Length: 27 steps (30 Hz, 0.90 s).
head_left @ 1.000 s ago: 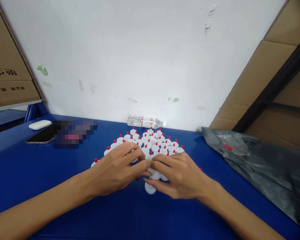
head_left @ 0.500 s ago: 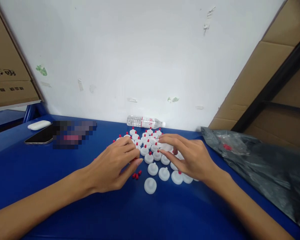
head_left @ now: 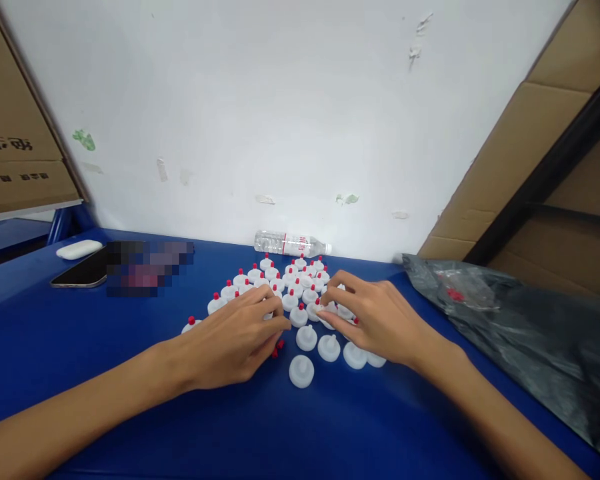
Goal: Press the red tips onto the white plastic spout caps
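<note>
Over the left part of a cluster of white nozzle caps (head_left: 299,316), my left hand (head_left: 240,333) is closed, its thumb and fingertips pressed together. What lies between them is hidden. Small red tips (head_left: 279,348) lie on the table just under that hand. My right hand (head_left: 375,317) curls over the right side of the cluster, thumb and fingers closed around a white nozzle cap (head_left: 329,319), partly hidden. Many caps carry a red tip. Several nearer ones have bare nozzles, among them a front cap (head_left: 301,371) standing apart.
A clear plastic bottle (head_left: 293,244) lies on its side behind the caps, along the wall. On the right of the blue table (head_left: 220,427) lies a dark plastic bag (head_left: 525,347) with a clear bag of red pieces (head_left: 463,293). A phone (head_left: 83,269) and a white case (head_left: 79,250) lie left.
My right hand has lowered slightly, its fingers closing in among the caps. My left hand has shifted a little right and down, uncovering capped pieces behind it and covering some red tips.
</note>
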Each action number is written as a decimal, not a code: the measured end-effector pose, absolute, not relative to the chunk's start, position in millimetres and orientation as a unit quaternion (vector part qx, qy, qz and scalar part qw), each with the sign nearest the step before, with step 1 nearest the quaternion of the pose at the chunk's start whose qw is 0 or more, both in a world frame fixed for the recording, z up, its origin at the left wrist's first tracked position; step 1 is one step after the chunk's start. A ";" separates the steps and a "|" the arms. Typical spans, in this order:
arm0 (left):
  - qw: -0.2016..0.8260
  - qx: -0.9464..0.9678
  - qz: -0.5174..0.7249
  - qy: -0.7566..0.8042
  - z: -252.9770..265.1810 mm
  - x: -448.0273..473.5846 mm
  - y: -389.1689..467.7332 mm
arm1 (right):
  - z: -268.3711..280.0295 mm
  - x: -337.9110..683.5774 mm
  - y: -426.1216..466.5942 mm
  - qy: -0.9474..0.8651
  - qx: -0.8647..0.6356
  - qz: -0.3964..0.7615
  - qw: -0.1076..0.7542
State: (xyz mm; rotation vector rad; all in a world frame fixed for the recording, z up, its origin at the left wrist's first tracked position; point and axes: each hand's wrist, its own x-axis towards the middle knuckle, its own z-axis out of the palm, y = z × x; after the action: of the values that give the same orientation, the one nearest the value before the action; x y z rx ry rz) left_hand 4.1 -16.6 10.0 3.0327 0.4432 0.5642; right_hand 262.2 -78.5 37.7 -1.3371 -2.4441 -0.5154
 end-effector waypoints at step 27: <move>-0.033 0.981 0.157 0.108 7.2 2.7 -14.6 | 32.2 257.5 -75.7 -0.871 -0.474 -0.085 0.100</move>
State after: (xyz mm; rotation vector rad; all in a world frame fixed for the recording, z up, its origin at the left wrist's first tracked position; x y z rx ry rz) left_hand 2.7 -14.6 7.2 3.1492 0.3452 0.5047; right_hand 257.5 -75.7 32.2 -1.4020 -2.5739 -0.2505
